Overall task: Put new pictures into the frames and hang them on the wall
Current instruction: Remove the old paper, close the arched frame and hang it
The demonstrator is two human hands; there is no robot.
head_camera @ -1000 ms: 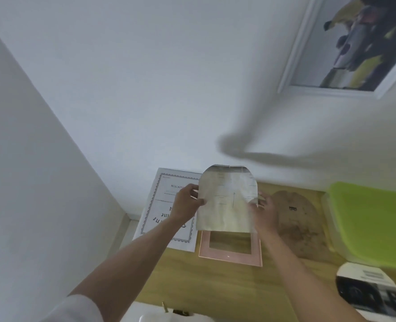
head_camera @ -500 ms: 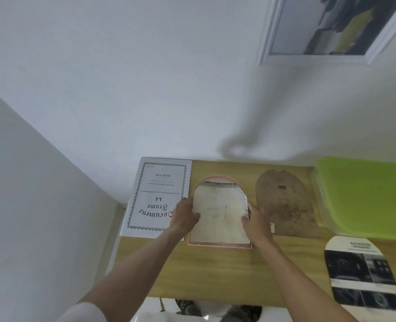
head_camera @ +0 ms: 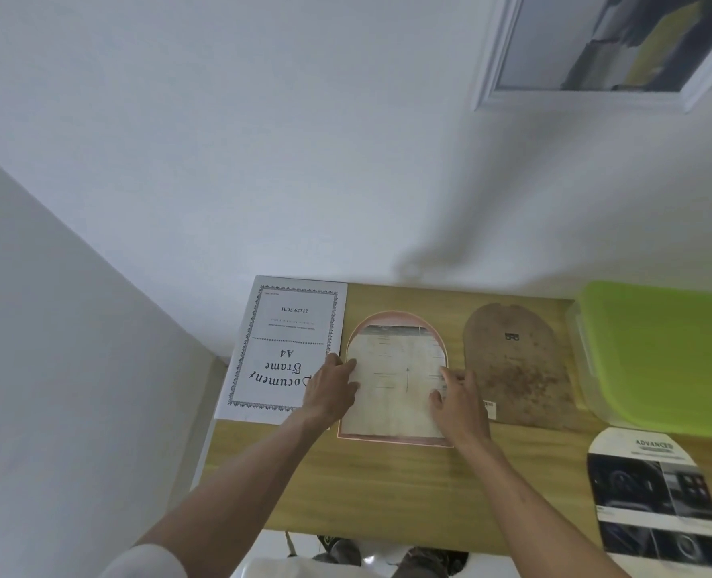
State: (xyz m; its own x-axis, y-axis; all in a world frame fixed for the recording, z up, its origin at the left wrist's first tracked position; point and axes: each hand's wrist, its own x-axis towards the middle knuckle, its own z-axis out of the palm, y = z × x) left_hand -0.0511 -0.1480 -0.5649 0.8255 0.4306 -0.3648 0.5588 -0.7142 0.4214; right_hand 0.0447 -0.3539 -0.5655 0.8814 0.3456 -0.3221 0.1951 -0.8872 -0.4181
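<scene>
Pale arch-topped paper picture [head_camera: 396, 381] lying flat inside the pink arched frame [head_camera: 396, 317], on the light wooden counter [head_camera: 387, 486]. Pink rim showing around the curved top and along the lower edge. Left hand [head_camera: 331, 392] resting on the picture's left edge, fingers laid fairly straight, grip relaxed and pinching nothing. Right hand [head_camera: 460, 400] on the picture's right side, fingers lightly bent with tips pressing down on the paper, grip likewise closed around nothing. Just left of the frame, partly under the left hand, a white sheet with an ornate border printed "Document Frame A4" [head_camera: 285, 344], lettering upside down from this view. Right of the frame, a brown arched fibreboard backing [head_camera: 517, 365] lying flat, metal hanger near its top. Further right, a lime-green lidded plastic box [head_camera: 658, 352]. At the near right corner, an arch-cut printed picture with dark photos [head_camera: 654, 494]. On the white wall above, a white-framed picture [head_camera: 613, 48].
</scene>
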